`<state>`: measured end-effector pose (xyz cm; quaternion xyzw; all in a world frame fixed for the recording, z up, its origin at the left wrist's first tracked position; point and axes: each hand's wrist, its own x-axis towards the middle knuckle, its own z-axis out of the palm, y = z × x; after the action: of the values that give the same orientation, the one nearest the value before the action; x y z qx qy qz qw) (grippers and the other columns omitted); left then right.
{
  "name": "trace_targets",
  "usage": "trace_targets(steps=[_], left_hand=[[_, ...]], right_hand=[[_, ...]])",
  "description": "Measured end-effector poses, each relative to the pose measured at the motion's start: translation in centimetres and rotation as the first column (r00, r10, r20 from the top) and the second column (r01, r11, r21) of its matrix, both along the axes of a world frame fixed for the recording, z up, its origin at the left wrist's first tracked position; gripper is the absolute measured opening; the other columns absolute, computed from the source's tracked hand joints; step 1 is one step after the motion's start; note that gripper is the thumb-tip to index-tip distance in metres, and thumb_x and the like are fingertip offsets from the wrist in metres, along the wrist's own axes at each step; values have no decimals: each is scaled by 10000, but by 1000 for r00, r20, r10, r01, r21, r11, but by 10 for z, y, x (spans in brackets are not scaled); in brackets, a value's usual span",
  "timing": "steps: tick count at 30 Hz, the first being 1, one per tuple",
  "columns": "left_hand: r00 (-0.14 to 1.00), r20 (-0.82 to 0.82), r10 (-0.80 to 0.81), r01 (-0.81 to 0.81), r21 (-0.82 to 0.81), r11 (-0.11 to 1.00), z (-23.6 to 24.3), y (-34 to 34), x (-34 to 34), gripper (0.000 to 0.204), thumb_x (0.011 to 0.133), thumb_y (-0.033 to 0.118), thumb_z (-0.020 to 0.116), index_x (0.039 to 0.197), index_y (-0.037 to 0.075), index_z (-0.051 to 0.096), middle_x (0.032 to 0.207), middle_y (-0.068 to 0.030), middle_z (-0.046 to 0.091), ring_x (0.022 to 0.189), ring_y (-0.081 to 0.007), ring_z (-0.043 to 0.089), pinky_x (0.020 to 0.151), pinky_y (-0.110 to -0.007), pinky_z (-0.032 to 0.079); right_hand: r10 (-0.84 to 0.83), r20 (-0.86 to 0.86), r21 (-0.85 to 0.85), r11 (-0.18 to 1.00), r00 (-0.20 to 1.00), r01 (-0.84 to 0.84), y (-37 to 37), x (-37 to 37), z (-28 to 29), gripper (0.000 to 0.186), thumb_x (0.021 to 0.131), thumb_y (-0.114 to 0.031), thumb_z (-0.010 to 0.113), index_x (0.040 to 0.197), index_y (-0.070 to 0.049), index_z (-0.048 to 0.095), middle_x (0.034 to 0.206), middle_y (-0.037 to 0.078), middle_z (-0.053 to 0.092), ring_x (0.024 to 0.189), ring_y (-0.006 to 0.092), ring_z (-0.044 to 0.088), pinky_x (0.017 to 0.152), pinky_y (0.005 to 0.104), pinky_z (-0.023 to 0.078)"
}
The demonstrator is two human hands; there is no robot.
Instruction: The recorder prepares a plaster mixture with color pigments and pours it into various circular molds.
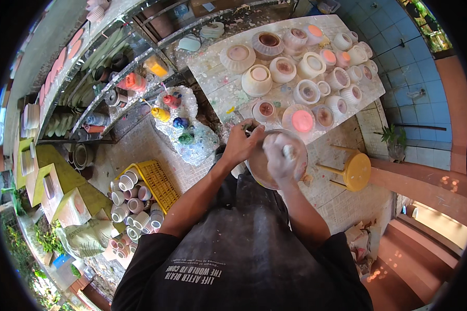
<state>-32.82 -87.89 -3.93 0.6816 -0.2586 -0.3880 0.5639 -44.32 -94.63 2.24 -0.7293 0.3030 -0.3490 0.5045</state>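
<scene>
A round bowl [259, 171] with a dusty pinkish-brown inside is just in front of my body, by the near edge of the work table. At the bowl's upper left rim, my left hand [242, 143] is closed, its thumb and fingers around the edge. My right hand [282, 155], coated in whitish powder or slurry, is over the bowl with its fingers curled in. Whatever it may hold is hidden. Just beyond my hands, a tub with a bright pink centre [302, 121] and a small pale pot [263, 110] sit on the table.
Several round moulds cover the pale, paint-spattered table [218, 78]. Paint bottles [161, 114] stand on a plastic-covered block at left. A yellow crate [153, 181] leans beside stacked ribbed pots [135, 206]. To the right is a yellow stool [357, 172]. Shelves [88, 116] line the far left.
</scene>
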Motion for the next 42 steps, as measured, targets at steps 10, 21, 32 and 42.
trace_targets(steps=[10,21,32,42], left_hand=[[999,47,-3,5,-42,999,-1,-2,0,257,911,237,617,882,-18,636,700,-66,605,658,-128,545,648,-310,463],[998,57,2,0,-48,999,-5,-1,1,247,910,228,617,893,-17,643,750,-88,639,690,-127,568,671,-316,477],[999,47,22,-18,-86,996,-1,-2,-1,237,918,212,609,890,-22,634,717,-46,611,670,-99,543,644,-288,459],[999,24,34,-33,-74,997,-2,-2,1,249,907,233,622,889,-15,641,726,-56,620,672,-106,548,643,-297,461]], right_hand=[[106,229,56,991,968,-121,-39,-28,-15,266,747,141,541,643,-59,401,538,-10,352,480,74,355,420,306,267],[239,251,-51,971,938,-233,-3,-57,-11,360,729,118,575,577,-55,299,524,9,341,460,93,344,440,273,268],[463,83,-49,886,882,-461,20,-42,10,358,702,127,573,571,-46,288,485,36,310,422,113,304,419,313,235],[301,299,11,948,906,-319,0,-24,-8,350,732,109,552,559,-35,283,490,24,332,420,117,301,414,305,234]])
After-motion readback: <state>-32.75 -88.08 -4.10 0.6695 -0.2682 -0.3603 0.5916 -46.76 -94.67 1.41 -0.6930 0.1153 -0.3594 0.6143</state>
